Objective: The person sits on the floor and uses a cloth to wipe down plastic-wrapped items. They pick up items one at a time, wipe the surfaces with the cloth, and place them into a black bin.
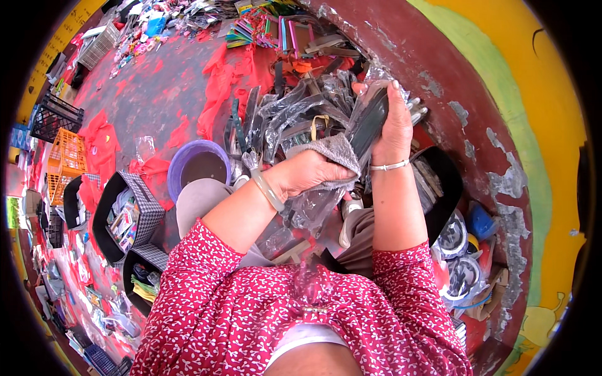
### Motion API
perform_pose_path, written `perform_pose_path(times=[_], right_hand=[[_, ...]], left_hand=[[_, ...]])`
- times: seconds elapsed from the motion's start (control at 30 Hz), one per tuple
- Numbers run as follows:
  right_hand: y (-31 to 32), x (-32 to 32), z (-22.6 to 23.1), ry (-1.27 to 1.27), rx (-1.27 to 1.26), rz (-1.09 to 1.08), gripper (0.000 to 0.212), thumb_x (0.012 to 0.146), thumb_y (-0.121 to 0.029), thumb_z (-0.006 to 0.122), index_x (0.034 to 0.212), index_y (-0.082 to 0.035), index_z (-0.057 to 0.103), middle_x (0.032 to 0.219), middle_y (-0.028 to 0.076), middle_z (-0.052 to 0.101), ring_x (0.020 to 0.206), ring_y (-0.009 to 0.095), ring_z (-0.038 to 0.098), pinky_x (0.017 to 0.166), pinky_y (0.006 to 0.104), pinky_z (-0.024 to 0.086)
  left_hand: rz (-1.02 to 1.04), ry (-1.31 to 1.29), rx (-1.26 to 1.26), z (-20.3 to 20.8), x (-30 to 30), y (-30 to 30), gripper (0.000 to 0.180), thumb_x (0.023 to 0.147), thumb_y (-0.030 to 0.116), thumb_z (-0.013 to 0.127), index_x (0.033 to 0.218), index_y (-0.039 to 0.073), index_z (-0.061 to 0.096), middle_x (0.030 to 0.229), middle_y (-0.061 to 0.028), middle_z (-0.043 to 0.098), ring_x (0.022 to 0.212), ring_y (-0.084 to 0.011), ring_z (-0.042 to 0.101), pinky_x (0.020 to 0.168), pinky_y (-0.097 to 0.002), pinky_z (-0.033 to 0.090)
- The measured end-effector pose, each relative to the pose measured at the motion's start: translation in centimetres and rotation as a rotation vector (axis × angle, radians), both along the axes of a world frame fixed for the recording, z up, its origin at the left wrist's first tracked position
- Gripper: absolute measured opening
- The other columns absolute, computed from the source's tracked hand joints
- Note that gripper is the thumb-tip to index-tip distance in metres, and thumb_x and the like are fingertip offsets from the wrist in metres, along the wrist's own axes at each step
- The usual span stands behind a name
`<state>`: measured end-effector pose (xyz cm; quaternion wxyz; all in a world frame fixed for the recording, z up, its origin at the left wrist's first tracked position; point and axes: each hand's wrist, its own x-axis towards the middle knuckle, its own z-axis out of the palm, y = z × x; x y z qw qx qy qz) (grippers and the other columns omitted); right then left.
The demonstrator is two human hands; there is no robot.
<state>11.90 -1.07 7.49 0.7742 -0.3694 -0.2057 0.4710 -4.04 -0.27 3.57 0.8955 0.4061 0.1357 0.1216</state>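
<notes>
My left hand, with a bangle on its wrist, is closed around a grey cloth. The cloth presses against the lower end of a long dark flat item in clear plastic. Holding that item tilted upright is my right hand, its fingers and thumb along the item's upper part. Just beyond and left of both hands lies a loose pile of similar dark strips in clear plastic. More crumpled clear plastic hangs below the cloth, between my knees.
A purple bucket of murky water stands left of my knee. Checked storage boxes and an orange crate are farther left. At right are a black box, plastic-wrapped round items and a peeling wall.
</notes>
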Motion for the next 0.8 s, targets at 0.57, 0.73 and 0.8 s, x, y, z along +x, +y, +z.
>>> perform_pose_path(times=[0.57, 0.73, 0.8], right_hand=[[-0.5, 5.2, 0.3, 0.226, 0.082, -0.302, 0.034, 0.084, -0.026, 0.061, 0.099, 0.003, 0.049, 0.092, 0.022, 0.058, 0.082, 0.027, 0.059, 0.075, 0.0336, 0.051], [-0.2, 6.3, 0.5, 0.269, 0.111, -0.326, 0.045, 0.087, -0.031, 0.055, 0.113, 0.004, 0.045, 0.106, 0.022, 0.056, 0.093, 0.030, 0.058, 0.076, 0.0378, 0.051], [-0.1, 6.4, 0.7, 0.257, 0.108, -0.345, 0.042, 0.087, -0.034, 0.055, 0.110, 0.001, 0.046, 0.102, 0.022, 0.056, 0.093, 0.031, 0.056, 0.079, 0.0404, 0.050]], left_hand=[[-0.079, 0.178, 0.073, 0.3, -2.2, -1.1, 0.016, 0.082, 0.006, 0.061, 0.095, -0.001, 0.057, 0.082, -0.0098, 0.062, 0.063, -0.0181, 0.063, 0.056, -0.0280, 0.052], [0.148, 0.123, 0.169, -0.3, -2.3, -1.2, 0.015, 0.083, 0.008, 0.061, 0.096, 0.000, 0.059, 0.081, -0.0067, 0.062, 0.062, -0.0116, 0.058, 0.054, -0.0234, 0.047], [0.361, 0.180, 0.110, 0.2, -2.1, -1.7, 0.016, 0.085, 0.012, 0.060, 0.097, 0.003, 0.060, 0.083, -0.0043, 0.062, 0.066, -0.0100, 0.056, 0.055, -0.0213, 0.044]])
